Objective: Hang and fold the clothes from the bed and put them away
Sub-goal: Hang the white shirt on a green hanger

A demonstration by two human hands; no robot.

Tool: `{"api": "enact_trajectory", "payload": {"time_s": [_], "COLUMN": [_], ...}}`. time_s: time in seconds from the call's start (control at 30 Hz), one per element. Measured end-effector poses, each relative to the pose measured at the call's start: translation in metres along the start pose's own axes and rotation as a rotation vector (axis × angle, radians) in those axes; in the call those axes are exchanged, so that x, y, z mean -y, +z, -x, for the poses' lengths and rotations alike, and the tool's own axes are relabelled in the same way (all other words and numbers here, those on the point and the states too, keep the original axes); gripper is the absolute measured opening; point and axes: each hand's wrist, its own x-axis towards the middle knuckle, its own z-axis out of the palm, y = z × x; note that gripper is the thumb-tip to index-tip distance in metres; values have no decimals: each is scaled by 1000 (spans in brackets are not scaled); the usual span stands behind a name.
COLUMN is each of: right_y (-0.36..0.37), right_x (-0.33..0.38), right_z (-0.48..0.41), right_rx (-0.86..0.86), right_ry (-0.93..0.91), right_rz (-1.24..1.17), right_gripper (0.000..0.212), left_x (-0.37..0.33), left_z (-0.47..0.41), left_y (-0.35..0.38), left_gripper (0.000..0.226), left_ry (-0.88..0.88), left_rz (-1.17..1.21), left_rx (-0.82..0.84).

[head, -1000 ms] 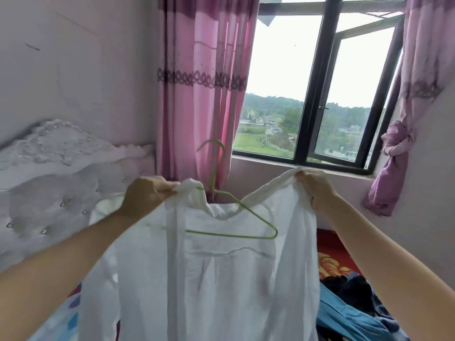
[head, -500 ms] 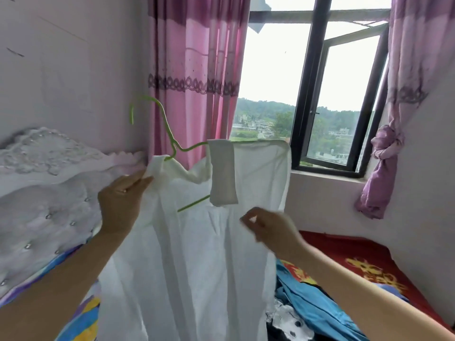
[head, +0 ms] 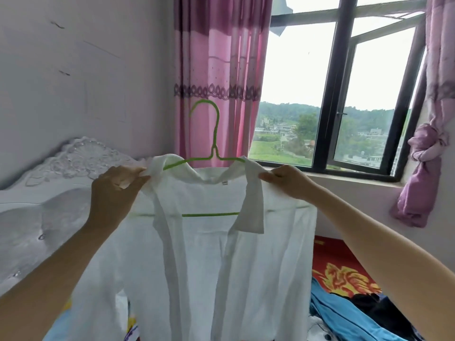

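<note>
Head view. Against half a second back: green wire hanger (head: 209,214) now level with hook straight up, no longer tipped toward the wall; white shirt (head: 209,262) now squared on it, both shoulders seated, front open, hem hanging down over the bed. Right hand (head: 285,180) up from below, pinching the fabric at the right collar flap. Left hand (head: 115,190) gripping bunched cloth at the left shoulder. Both hands closed on shirt, none free.

Judged: hanging nearly done for this piece; probably only collar smoothing, then carrying off. No rail or wardrobe in view.

Edges: tufted headboard (head: 49,193) close on the left under the forearm; pink curtain (head: 216,70) right behind the hook, likely snag if pushed forward; window sill (head: 344,179) just beyond the right hand. Open room mostly upward and back toward the body. Blue garment (head: 344,318) and a dark garment (head: 374,306) on the red bedsheet (head: 332,257), lower right, not yet handled.
</note>
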Motion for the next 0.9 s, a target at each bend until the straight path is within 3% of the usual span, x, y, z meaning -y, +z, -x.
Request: {"api": "enact_trajectory", "payload": {"time_s": [0.13, 0.23, 0.3, 0.4, 0.53, 0.63, 0.7, 0.8, 0.9], "right_y": [10, 12, 13, 17, 22, 23, 21, 16, 19], "right_x": [-14, -17, -16, -12, -10, -5, -1, 16, 48], "right_z": [4, 8, 12, 15, 19, 26, 30, 32, 31], "right_rx": [-110, -148, -149, -133, -59, 114, 166, 57, -34], "right_ry": [-14, -56, -62, -77, -63, -79, -115, -223, -350], "right_rz": [-34, -7, -6, -50, -80, 176, 153, 32, 35], "right_gripper": [54, 53, 54, 53, 51, 39, 29, 51, 51], "left_x": [-6, -16, -15, -17, -17, -14, -15, -16, -17], "left_z": [7, 1, -7, -9, -5, -3, 0, 1, 2], "left_y": [-24, -45, -52, -45, -43, -53, -61, -72, -86], "left_gripper": [63, 72, 72, 49, 5, 9, 9, 9, 8], "left_ry": [155, -51, -117, -50, -22, -24, 2, -10, -38], "left_rz": [-253, -45, 12, -186, -205, -238, -257, -238, -232], "left_rx": [276, 528, 565, 521, 321, 223, 188, 131, 109]}}
